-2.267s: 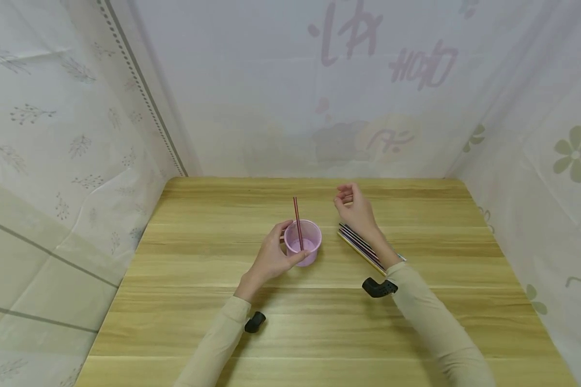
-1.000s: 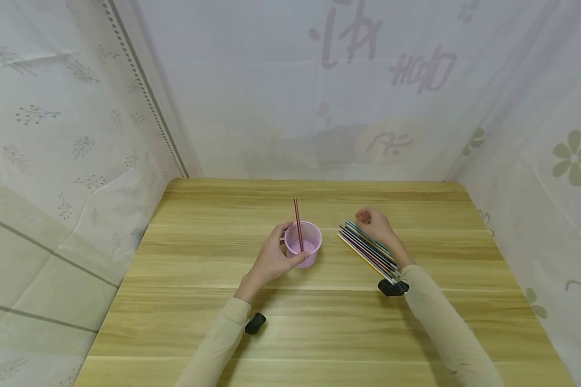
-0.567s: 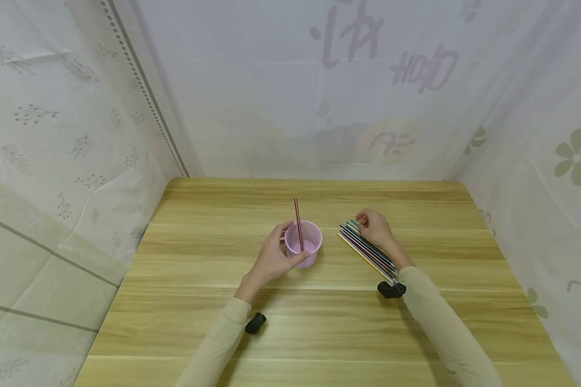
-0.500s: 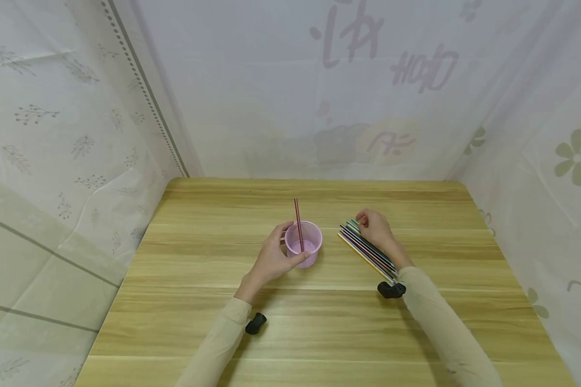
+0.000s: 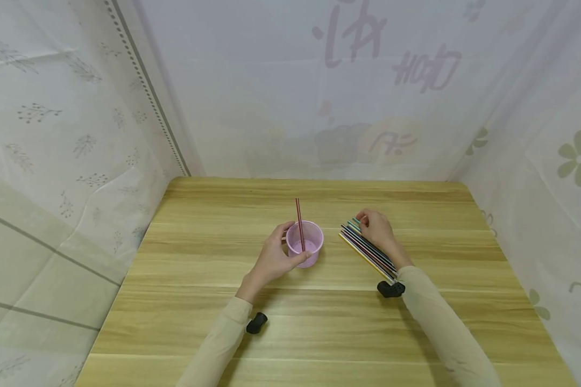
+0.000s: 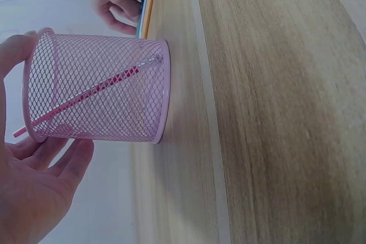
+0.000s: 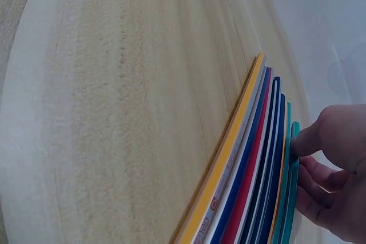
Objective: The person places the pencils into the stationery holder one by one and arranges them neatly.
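at the middle of a wood-grain table [image 5: 198,215], a person's left hand [image 5: 271,259] clasps a pink wire-mesh pencil cup [image 6: 106,104], thumb across its near side and fingers bent round the far left, a grip that probably steadies the light holder. to the right, the right hand [image 5: 377,228] is nearly closed, thumb and fingertips pinching a green pencil [image 7: 290,192] near its upper end; the outer edge of the row seems chosen because fingers can reach it without disturbing the rest.

the cup stands upright on the tabletop, and a lone red pencil [image 5: 300,226] leans on its far rim, likely tilted for want of neighbors. near the cup, a row of colored pencils [image 5: 368,254] lies flat on a diagonal, slim, straight and smooth-sided: a yellow pencil [image 7: 226,151] nearest the cup, then blues, a red and greens, with small print on one barrel too soft to read.

beige sleeves [image 5: 447,328] and black wrist mounts [image 5: 391,289] follow, before a pale printed cloth backdrop [image 5: 271,107].
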The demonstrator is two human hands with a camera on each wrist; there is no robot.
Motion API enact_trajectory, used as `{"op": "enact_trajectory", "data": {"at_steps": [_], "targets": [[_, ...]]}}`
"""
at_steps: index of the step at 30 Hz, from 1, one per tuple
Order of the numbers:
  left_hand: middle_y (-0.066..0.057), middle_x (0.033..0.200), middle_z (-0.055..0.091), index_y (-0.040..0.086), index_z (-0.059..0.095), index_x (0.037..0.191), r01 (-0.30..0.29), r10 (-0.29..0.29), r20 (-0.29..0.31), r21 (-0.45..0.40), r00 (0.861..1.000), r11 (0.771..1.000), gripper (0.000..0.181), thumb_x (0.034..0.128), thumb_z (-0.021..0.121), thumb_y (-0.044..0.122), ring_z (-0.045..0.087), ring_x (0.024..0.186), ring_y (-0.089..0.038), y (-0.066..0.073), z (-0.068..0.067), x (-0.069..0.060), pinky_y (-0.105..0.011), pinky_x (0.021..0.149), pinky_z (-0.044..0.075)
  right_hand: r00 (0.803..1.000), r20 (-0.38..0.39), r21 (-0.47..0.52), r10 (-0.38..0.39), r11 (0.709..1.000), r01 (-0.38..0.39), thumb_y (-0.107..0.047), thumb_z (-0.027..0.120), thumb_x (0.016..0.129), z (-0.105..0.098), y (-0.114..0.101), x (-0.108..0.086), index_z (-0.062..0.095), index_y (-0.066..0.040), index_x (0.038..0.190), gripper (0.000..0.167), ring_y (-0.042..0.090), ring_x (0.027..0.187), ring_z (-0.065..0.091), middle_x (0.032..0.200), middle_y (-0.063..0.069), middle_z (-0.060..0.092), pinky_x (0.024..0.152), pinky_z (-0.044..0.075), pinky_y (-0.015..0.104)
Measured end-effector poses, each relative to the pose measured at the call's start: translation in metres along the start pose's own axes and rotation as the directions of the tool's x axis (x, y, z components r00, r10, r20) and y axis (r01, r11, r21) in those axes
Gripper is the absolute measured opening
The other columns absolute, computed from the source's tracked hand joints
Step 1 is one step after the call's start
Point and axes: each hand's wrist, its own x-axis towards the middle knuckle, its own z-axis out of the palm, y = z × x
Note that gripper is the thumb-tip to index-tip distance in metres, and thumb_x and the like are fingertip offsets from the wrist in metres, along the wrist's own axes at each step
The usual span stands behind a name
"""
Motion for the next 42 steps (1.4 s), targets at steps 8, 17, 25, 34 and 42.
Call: {"op": "enact_trajectory", "data": {"at_steps": [8,17,25,34,42], "targets": [[-0.014,0.136,0.058,0.006,0.043,0.148,-0.001,0.001,-0.004,0.000,1.000,1.000,0.088,0.0753,0.090,0.025,0.059,0.125,-0.031,0.001,0.001,0.000,-0.040,0.103,0.056,1.000,0.010,0.005,-0.018,1.000,0.018,-0.003,0.057,0.096,-0.002,-0.003,0.001,0.067,0.000,0.111,0.018,0.026,0.078,0.062,0.092,0.015,0.070,0.069,0.049,0.037],[-0.016,0.136,0.057,0.004,0.043,0.148,0.012,-0.012,0.006,-0.009,1.000,1.000,0.089,0.0757,0.090,0.025,0.060,0.124,-0.033,0.003,-0.001,0.000,-0.041,0.103,0.055,0.997,-0.030,0.053,-0.066,0.996,0.067,-0.004,0.054,0.098,-0.011,-0.027,0.003,0.067,-0.001,0.116,0.022,0.031,0.084,0.069,0.098,0.019,0.070,0.072,0.057,0.045],[-0.017,0.136,0.057,0.004,0.043,0.148,0.009,-0.009,0.005,-0.008,1.000,1.000,0.088,0.0762,0.090,0.025,0.060,0.123,-0.033,0.002,0.000,-0.001,-0.042,0.103,0.055,0.984,-0.111,0.092,-0.138,0.985,0.149,-0.002,0.059,0.097,-0.017,-0.056,0.008,0.069,-0.002,0.114,0.019,0.030,0.081,0.068,0.090,0.015,0.069,0.072,0.057,0.044],[-0.015,0.136,0.058,0.004,0.044,0.147,-0.002,0.002,-0.005,0.004,1.000,1.000,0.087,0.0763,0.090,0.026,0.060,0.124,-0.032,0.002,0.000,-0.001,-0.041,0.103,0.056,0.979,-0.141,0.153,-0.146,0.974,0.167,-0.005,0.060,0.098,-0.029,-0.091,0.008,0.068,-0.004,0.119,0.023,0.030,0.085,0.070,0.096,0.015,0.068,0.073,0.058,0.040],[-0.016,0.136,0.057,0.003,0.042,0.148,-0.007,0.007,0.001,0.005,1.000,1.000,0.088,0.0768,0.090,0.026,0.060,0.124,-0.033,0.003,0.000,-0.001,-0.042,0.103,0.056,0.968,-0.199,0.276,-0.151,0.939,0.203,-0.002,0.057,0.099,-0.044,-0.123,0.006,0.064,0.000,0.121,0.023,0.029,0.084,0.068,0.098,0.017,0.067,0.070,0.055,0.027]]}}
